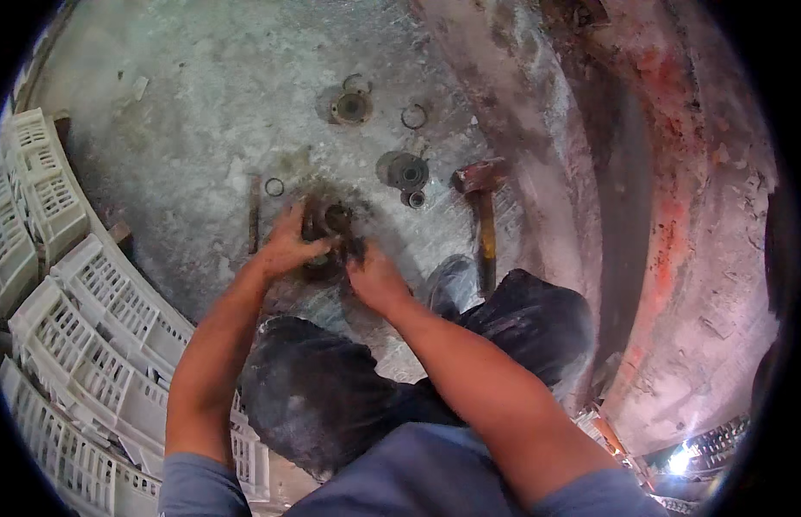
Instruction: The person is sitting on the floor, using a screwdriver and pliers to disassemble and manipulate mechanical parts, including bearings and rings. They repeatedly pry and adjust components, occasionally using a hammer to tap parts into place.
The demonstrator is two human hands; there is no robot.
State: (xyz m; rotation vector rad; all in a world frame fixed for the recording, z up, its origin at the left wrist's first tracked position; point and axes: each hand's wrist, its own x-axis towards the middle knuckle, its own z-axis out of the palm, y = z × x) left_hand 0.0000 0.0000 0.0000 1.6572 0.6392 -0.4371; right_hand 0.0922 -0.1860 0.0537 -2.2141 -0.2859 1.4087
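Note:
In front of me on the dusty floor is a dark, greasy round metal part (336, 219). My left hand (286, 246) grips it from the left side, thumb and fingers apart around it. My right hand (376, 281) is closed at its right side, the fingers curled about something dark; whether that is the same part or a separate piece I cannot make out. Just left of the part lie a small ring (274, 187) and a flat metal bar (255, 214). To the right, a hammer (484, 226) with a yellow-and-dark handle rests on the floor.
Beyond my hands lie a round flanged part (351, 107), an open ring (414, 116), a dark disc-shaped part (408, 172) and a small collar (416, 199). White slatted plastic crates (107, 345) line the left side. A large curved, dusty structure (667, 224) with reddish patches rises at the right.

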